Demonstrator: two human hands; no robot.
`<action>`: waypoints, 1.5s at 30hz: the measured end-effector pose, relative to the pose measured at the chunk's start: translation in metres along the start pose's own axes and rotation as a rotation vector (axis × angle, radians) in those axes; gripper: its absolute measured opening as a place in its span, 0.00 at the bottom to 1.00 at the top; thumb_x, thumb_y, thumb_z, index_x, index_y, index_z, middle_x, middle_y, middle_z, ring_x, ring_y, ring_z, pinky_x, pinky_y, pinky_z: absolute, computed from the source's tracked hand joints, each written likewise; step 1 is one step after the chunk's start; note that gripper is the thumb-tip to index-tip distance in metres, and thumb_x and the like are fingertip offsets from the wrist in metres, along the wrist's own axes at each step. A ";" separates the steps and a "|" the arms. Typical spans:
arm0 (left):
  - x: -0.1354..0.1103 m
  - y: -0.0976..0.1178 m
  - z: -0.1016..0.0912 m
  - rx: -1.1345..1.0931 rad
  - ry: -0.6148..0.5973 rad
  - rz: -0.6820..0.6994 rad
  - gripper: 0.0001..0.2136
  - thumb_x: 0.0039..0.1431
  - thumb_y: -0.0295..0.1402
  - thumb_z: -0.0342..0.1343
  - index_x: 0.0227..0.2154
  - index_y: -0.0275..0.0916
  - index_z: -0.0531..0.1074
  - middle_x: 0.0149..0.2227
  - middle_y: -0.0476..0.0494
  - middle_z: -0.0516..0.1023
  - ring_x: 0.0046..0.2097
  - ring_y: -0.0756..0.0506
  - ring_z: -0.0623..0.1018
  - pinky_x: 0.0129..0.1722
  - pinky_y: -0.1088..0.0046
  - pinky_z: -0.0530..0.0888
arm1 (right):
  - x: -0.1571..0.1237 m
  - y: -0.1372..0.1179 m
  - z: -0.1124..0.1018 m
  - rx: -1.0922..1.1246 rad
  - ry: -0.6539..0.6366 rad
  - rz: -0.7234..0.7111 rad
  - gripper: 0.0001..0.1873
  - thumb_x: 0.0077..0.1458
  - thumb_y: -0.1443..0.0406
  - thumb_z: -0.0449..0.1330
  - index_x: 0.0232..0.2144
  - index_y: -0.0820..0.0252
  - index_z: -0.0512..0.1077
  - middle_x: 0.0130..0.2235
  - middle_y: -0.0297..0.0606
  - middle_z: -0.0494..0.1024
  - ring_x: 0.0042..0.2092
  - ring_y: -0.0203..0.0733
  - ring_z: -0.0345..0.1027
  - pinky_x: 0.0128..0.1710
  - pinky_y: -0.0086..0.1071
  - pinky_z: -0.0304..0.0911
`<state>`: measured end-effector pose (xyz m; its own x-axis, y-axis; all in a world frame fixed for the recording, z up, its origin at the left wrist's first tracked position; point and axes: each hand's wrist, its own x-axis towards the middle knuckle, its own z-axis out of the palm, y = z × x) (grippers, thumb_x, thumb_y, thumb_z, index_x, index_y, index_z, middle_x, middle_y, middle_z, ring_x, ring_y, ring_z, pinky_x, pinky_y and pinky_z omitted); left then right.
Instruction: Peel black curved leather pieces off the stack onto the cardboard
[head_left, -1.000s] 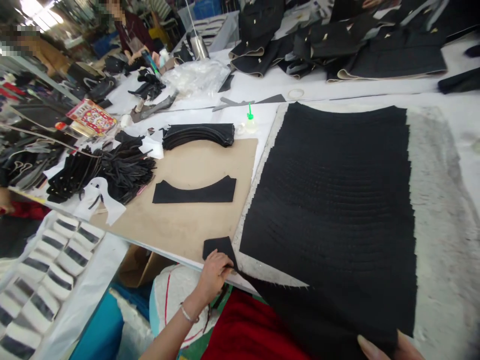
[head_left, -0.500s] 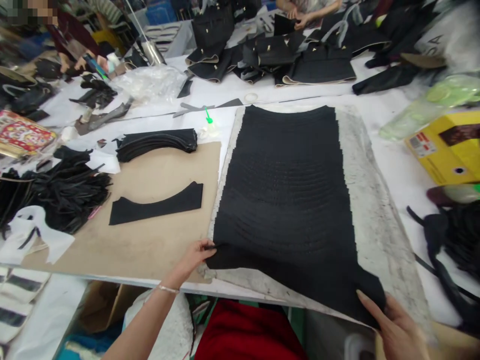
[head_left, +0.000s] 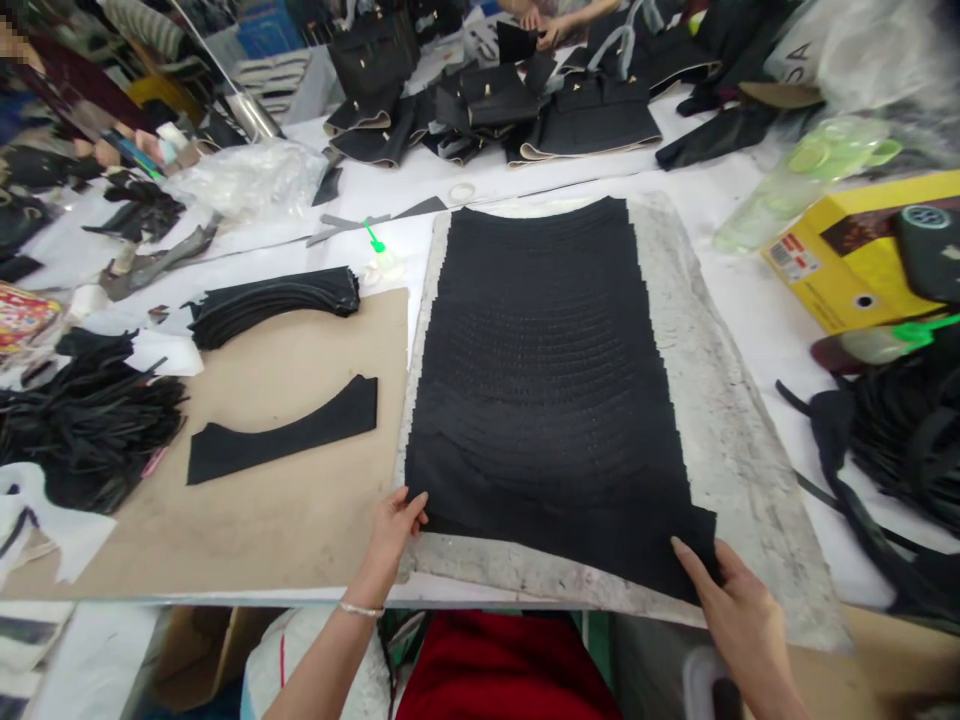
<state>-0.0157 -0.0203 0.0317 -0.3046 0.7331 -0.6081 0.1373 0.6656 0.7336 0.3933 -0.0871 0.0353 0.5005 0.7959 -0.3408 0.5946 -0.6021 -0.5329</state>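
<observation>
The front black piece [head_left: 555,545] lies across the near end of a black layered spread [head_left: 540,340], its long axis running left to right between the two hands, its right end closer to the wearer. The left hand [head_left: 397,525] pinches its left corner between thumb and fingertips; the right hand [head_left: 739,605] grasps its right corner, thumb on top and fingers around the far side. Both hands touch it, so neither is nearer. From the left hand the piece stretches to the right; from the right hand it stretches left and slightly away.

The spread itself reaches straight away from the wearer, ahead of both hands, with small steps down its side edges. It lies on a stained grey board [head_left: 720,430], which shows widest on the right.

Just left is a tan board [head_left: 300,530], bearing a single curved piece [head_left: 285,435] and, farther off, a stack of curved pieces [head_left: 274,305]. A bundle of black strips [head_left: 90,420] sits at far left. To the right, on the white worktop [head_left: 757,350], stand a yellow box [head_left: 817,265] and a tilted-looking clear bottle [head_left: 799,185].
</observation>
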 end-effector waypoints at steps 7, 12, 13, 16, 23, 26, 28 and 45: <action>-0.042 0.012 -0.019 -0.094 0.074 0.032 0.20 0.46 0.50 0.64 0.25 0.37 0.68 0.19 0.51 0.71 0.23 0.53 0.65 0.23 0.78 0.61 | -0.001 -0.008 -0.019 0.103 0.024 -0.066 0.26 0.52 0.40 0.56 0.22 0.54 0.59 0.22 0.29 0.61 0.26 0.39 0.57 0.25 0.32 0.54; -0.045 -0.027 -0.016 -0.061 0.078 -0.135 0.27 0.35 0.57 0.66 0.25 0.37 0.68 0.18 0.50 0.71 0.20 0.52 0.65 0.20 0.77 0.58 | 0.006 0.002 0.000 0.034 -0.042 -0.032 0.25 0.52 0.39 0.54 0.24 0.52 0.59 0.18 0.26 0.58 0.22 0.40 0.56 0.25 0.35 0.52; -0.042 -0.034 -0.013 -0.037 0.067 -0.136 0.28 0.34 0.58 0.65 0.24 0.37 0.68 0.18 0.49 0.71 0.19 0.51 0.65 0.19 0.77 0.58 | 0.007 0.004 0.004 0.006 -0.033 -0.029 0.25 0.52 0.40 0.53 0.24 0.52 0.59 0.17 0.25 0.55 0.21 0.40 0.55 0.25 0.35 0.51; -0.034 -0.046 -0.009 0.036 0.053 -0.143 0.30 0.33 0.61 0.64 0.24 0.38 0.66 0.17 0.49 0.70 0.18 0.51 0.65 0.17 0.77 0.58 | 0.008 0.003 0.010 -0.015 -0.006 -0.046 0.23 0.54 0.41 0.53 0.26 0.51 0.59 0.17 0.24 0.53 0.21 0.40 0.54 0.26 0.35 0.49; -0.029 -0.046 -0.008 0.086 0.086 -0.203 0.31 0.29 0.62 0.64 0.23 0.39 0.64 0.16 0.49 0.71 0.17 0.50 0.66 0.16 0.77 0.59 | 0.010 -0.006 0.002 0.019 0.025 -0.060 0.21 0.57 0.44 0.50 0.26 0.52 0.58 0.18 0.25 0.55 0.22 0.40 0.54 0.26 0.35 0.48; -0.028 -0.048 -0.006 0.083 0.073 -0.232 0.32 0.26 0.62 0.65 0.24 0.39 0.66 0.16 0.48 0.71 0.17 0.50 0.65 0.17 0.76 0.58 | 0.014 -0.006 0.003 0.017 0.045 -0.045 0.20 0.57 0.45 0.50 0.26 0.52 0.58 0.18 0.25 0.56 0.22 0.40 0.55 0.27 0.35 0.48; -0.026 -0.051 -0.005 0.079 0.072 -0.252 0.33 0.24 0.62 0.66 0.25 0.39 0.66 0.16 0.47 0.72 0.18 0.50 0.66 0.17 0.76 0.59 | 0.017 -0.006 0.004 0.008 0.060 -0.038 0.20 0.57 0.45 0.49 0.26 0.51 0.57 0.19 0.26 0.56 0.22 0.41 0.55 0.27 0.35 0.48; -0.020 -0.057 -0.003 0.125 0.071 -0.085 0.27 0.35 0.61 0.60 0.21 0.40 0.64 0.13 0.52 0.66 0.16 0.52 0.63 0.17 0.76 0.59 | 0.020 0.011 0.010 -0.136 -0.005 0.062 0.24 0.48 0.38 0.49 0.24 0.50 0.57 0.17 0.28 0.61 0.24 0.48 0.63 0.27 0.39 0.54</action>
<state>-0.0202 -0.0727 0.0030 -0.3855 0.6645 -0.6401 0.2230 0.7403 0.6342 0.4041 -0.0774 0.0150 0.5355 0.7573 -0.3738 0.6429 -0.6526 -0.4011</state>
